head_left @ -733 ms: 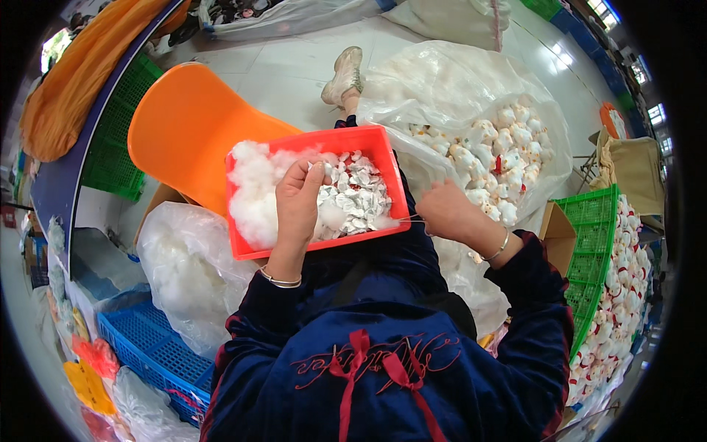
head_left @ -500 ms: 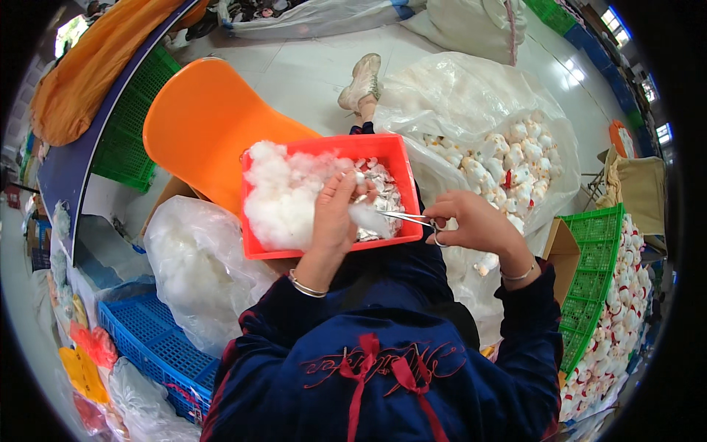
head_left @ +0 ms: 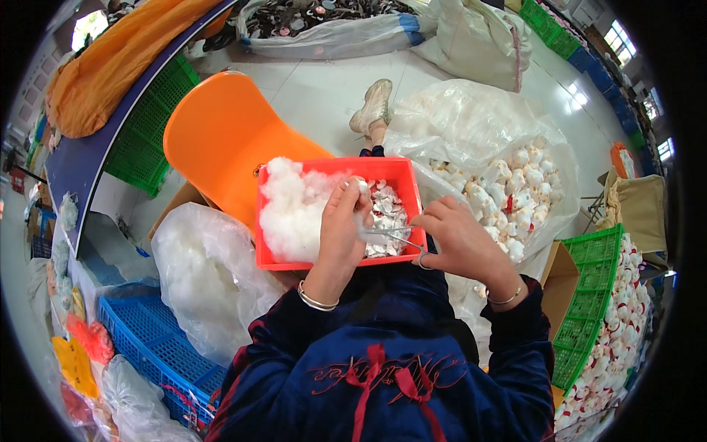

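Observation:
Over a red plastic tray (head_left: 414, 177) on my lap, both hands are closed. Between its fingertips my left hand (head_left: 340, 228) pinches a small whitish piece (head_left: 361, 185), partly hidden by the fingers. My right hand (head_left: 465, 241) grips slim metal ring-handled forceps (head_left: 401, 238), a finger at one ring; their arms are spread, the tips beside my left palm. A thin wisp of white stuffing shows near those tips. Fluffy white stuffing (head_left: 291, 214) fills the tray's left side. Several small silvery-white pieces (head_left: 386, 210) lie in its right side.
An orange chair (head_left: 221, 140) stands beyond the tray at left. A clear bag of stuffing (head_left: 199, 258) and a blue crate (head_left: 147, 331) are left. At right are a bag of small white plush pieces (head_left: 515, 177), a cardboard box (head_left: 561, 283) and a green crate (head_left: 589, 309).
The view has shifted, so the scene sits lower and further right. The forceps' arms have spread apart, and the tuft of stuffing by their tips looks smaller.

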The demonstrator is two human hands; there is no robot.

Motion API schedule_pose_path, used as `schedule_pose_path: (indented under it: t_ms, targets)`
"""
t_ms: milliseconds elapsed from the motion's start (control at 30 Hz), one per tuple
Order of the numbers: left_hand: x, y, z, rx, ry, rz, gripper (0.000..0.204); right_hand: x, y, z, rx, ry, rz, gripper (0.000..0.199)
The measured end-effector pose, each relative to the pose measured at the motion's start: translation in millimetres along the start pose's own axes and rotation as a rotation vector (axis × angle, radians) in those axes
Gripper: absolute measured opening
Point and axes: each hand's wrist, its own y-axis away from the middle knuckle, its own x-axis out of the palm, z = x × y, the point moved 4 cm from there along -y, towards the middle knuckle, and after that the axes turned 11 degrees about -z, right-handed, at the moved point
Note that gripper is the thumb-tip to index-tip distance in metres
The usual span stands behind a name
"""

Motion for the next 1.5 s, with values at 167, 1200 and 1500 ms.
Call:
schedule_pose_path:
  t_ms: [167, 1200, 1500]
  targets:
    - [-9, -4, -1, 0.158, -0.101, 0.023, 0.012, -8, 7, -17, 0.056, -0.156, -0.04, 0.034]
    - [-11, -1, -26, 0.251, -0.778, 0.209, 0.017, -30, -2, -17, 0.054, -0.04, -0.083, 0.046]
    - [-9, 1, -30, 0.208, -0.701, 0.237, 0.021, -25, -5, -15, 0.09, 0.083, 0.057, 0.034]
